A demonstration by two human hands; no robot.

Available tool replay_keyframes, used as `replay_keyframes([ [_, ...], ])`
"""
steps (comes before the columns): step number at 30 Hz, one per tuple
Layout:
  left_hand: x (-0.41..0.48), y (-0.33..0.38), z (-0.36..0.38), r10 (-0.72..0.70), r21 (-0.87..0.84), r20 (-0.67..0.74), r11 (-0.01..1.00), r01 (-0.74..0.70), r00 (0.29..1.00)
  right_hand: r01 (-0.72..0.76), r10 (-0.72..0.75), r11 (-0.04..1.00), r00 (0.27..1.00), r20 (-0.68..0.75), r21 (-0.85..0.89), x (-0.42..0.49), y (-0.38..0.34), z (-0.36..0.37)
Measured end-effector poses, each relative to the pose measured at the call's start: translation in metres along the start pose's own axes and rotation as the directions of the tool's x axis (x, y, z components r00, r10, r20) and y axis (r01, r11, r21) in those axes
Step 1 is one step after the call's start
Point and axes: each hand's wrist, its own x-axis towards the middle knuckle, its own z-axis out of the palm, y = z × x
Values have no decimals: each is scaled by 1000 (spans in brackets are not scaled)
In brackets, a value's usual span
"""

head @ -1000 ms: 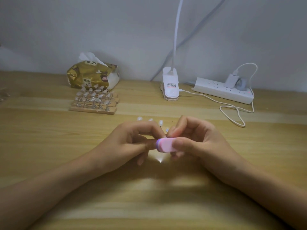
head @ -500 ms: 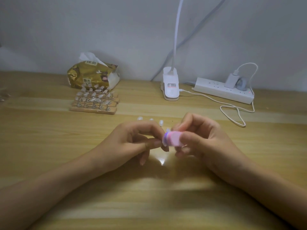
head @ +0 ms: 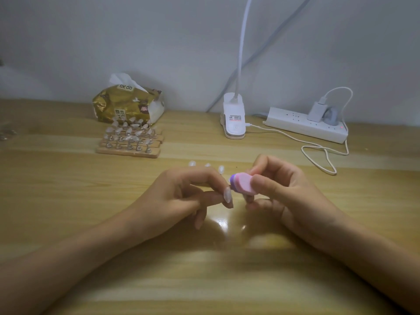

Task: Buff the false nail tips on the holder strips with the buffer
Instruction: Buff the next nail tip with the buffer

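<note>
Beyond the left hand [head: 181, 196], more holder strips [head: 128, 152] sit stacked. That hand pinches a strip, mostly hidden, its false nail tips [head: 207, 165] showing just behind it; beside them the pink buffer [head: 243, 184] is gripped by the right hand [head: 279, 194]. Buffing seems underway: next, the buffer needs laying lightly on one tip.

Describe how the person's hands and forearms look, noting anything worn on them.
The left forearm and right forearm are bare; no sleeves show. Neither the left hand nor the right hand wears a glove, ring, watch or bracelet that can be seen. Nails visible on the left hand look long and pale.
</note>
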Motion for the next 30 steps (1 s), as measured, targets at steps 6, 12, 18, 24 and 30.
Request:
replay_keyframes([
  [6, -2, 1, 0, 8, 11, -31, 1000, -8, 999, -47, 46, 998, 998, -43, -28, 1, 0, 1],
  [12, -1, 0, 1, 28, 38, -26, 999, -27, 999, -17, 18, 999, 999, 33, -36, 0, 3, 8],
  [18, -2, 2, 2, 34, 27, -19, 999, -33, 999, 17, -17, 1000, 999, 46, -5, -2, 0, 4],
  [24, -2, 2, 1, 41, 3, -16, 999, -41, 999, 3, -4, 1000, 998, -69, -23, -1, -2, -1],
  [30, -2, 1, 0, 46, 41, -27, 998, -45, 999, -27, 27, 998, 1000, -12, -57, 1, 0, 5],
])
